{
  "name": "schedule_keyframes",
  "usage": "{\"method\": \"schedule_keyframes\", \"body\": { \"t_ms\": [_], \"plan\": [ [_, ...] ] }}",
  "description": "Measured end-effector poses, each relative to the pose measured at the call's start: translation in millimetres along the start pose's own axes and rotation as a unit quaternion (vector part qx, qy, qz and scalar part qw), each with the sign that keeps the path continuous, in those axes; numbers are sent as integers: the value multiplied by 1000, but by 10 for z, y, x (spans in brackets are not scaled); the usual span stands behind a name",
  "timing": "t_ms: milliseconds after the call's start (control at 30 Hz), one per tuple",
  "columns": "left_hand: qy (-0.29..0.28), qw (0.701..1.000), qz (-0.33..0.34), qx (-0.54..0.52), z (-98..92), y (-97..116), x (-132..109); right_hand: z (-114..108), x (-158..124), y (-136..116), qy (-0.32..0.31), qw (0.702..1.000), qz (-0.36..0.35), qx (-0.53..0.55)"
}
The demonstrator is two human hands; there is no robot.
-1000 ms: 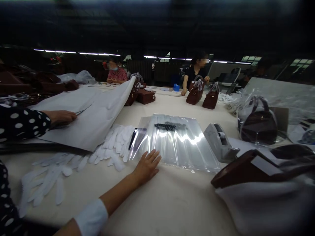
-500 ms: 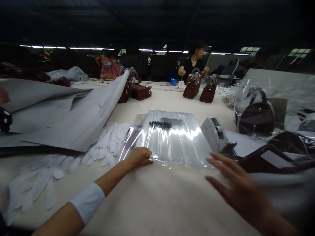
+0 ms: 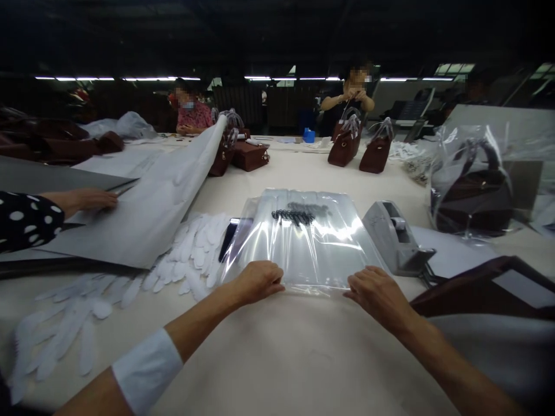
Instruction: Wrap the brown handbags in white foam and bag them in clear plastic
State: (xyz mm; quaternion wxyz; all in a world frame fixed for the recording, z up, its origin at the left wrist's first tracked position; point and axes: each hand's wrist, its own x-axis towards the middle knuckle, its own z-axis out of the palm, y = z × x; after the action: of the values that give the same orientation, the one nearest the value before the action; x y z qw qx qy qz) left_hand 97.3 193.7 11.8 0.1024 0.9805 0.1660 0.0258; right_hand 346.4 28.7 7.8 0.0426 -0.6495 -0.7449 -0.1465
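Note:
A stack of clear plastic bags (image 3: 321, 248) with black print lies flat on the pale table (image 3: 286, 358) in front of me. My left hand (image 3: 260, 281) is closed on the near edge of the plastic, left of its middle. At the near right corner, my right hand (image 3: 376, 289) pinches the same edge. How many layers the fingers hold cannot be made out. A dark phone-like object (image 3: 229, 238) lies at the stack's left side, partly under the plastic. Right of the stack stands a grey tape dispenser (image 3: 392, 237).
White paper-like strips (image 3: 186, 254) are spread at the left, beside large grey sheets (image 3: 130, 231) under another person's hand (image 3: 93, 199). Brown handbags (image 3: 344, 147) stand farther back. A plastic-wrapped bag (image 3: 472, 190) and a brown piece (image 3: 485, 286) are at the right.
My right hand has come inward and closed on the plastic's near edge; it was open before. My left hand stays on the edge. Another person's hand has come over the grey sheets.

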Motion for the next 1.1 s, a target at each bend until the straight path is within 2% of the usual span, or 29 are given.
{"method": "schedule_keyframes", "body": {
  "t_ms": [100,200,300,433,533,700,800,867,900,967,1033,1100],
  "plan": [
    [-6,999,-22,-29,61,32,16,28,-35,1,-8,999,40,-2],
    [-16,998,-36,-52,92,38,27,14,-35,32,-12,999,30,22],
    [-16,995,-55,-84,76,66,65,-66,-2,56,-16,999,21,29],
    [-13,984,-91,-151,6,106,149,-134,48,30,-3,998,62,7],
    [-28,976,-84,-201,-47,110,183,-102,48,81,-9,997,83,-4],
    [-24,966,-65,-249,-49,153,174,-121,-24,233,-22,996,75,49],
    [-6,955,-90,-284,18,228,192,-263,-18,41,67,993,92,11],
    [9,943,-107,-316,61,281,219,-329,34,-220,130,990,37,39],
    [16,936,-111,-333,73,303,234,-329,71,-360,135,989,-4,65],
    [37,925,-113,-360,63,328,263,-240,151,-591,74,991,-49,99],
    [75,915,-117,-378,-6,320,288,-67,210,-703,-15,994,-31,100],
    [136,904,-128,-384,-135,284,310,99,231,-698,-72,992,-1,104]
  ]
}}
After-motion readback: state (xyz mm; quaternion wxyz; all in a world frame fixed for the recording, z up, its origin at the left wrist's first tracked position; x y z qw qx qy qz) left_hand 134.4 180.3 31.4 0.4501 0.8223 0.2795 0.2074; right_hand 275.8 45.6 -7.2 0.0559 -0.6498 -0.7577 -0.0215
